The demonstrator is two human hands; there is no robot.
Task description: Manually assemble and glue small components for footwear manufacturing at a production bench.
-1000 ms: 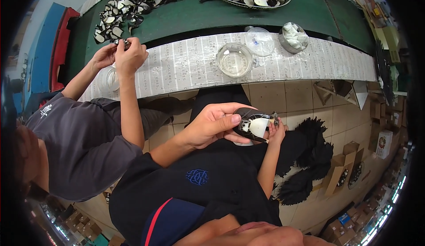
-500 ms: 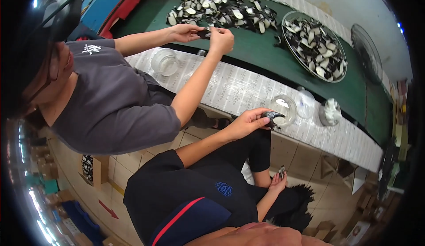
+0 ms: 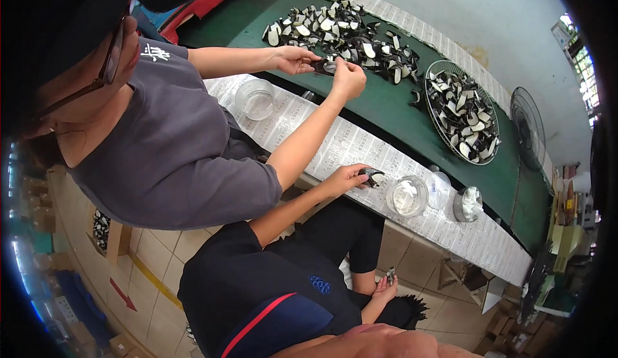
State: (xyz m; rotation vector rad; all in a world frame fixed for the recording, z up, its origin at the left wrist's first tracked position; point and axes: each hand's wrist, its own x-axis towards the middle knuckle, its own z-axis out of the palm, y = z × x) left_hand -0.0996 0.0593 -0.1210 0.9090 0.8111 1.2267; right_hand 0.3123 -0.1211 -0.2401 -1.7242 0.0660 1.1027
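Note:
My left hand (image 3: 346, 180) is closed around a glossy black curved piece (image 3: 371, 178) with a white face, at the near edge of the covered table strip. Just right of it stands a clear round jar (image 3: 407, 197) with something whitish inside. Low on the right, beside my leg, my right hand (image 3: 384, 290) has its fingers closed on a small silver-and-dark tool (image 3: 390, 275), too small to name. To my left, a person in a grey shirt (image 3: 174, 145) holds a similar black piece (image 3: 326, 65) in both hands.
A heap of black-and-white pieces (image 3: 344, 36) lies on the green table (image 3: 322, 100). A wire basket (image 3: 462, 113) holds many more, with a round wire fan guard (image 3: 528, 123) behind it. A jar with white wadding (image 3: 468, 204) stands right; another clear jar (image 3: 255, 99) stands left.
My left hand has drawn the piece back leftward from over the clear jar to beside it. My right hand stays low with its tool. The whole view has shifted a little.

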